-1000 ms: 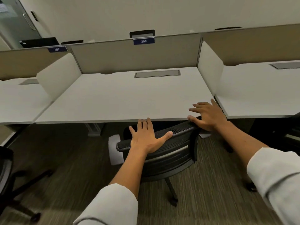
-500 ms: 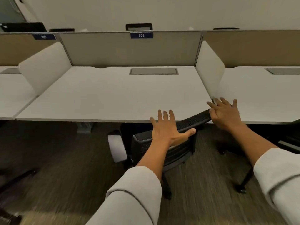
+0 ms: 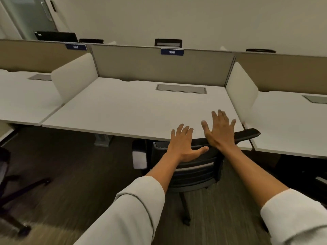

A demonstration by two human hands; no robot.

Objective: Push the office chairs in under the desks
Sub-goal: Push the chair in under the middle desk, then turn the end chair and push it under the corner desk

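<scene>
A black mesh office chair (image 3: 194, 171) stands with its backrest against the front edge of the white desk (image 3: 134, 110) labelled 306; its seat is hidden under the desktop. My left hand (image 3: 184, 146) lies flat on the top of the backrest, fingers straight and thumb spread. My right hand (image 3: 220, 131) hovers over the backrest top and desk edge with fingers spread, holding nothing. The right end of the backrest (image 3: 247, 134) sticks out past my right hand.
White side dividers (image 3: 241, 93) and beige back panels separate neighbouring desks. A white under-desk unit (image 3: 139, 159) sits left of the chair. Another dark chair (image 3: 7, 175) stands out on the carpet at far left, and a dark chair part (image 3: 316, 175) shows at right.
My right hand has moved left from the backrest's right end toward the middle and lifted over the desk edge. My left hand stays flat on the backrest. The camera view swung.
</scene>
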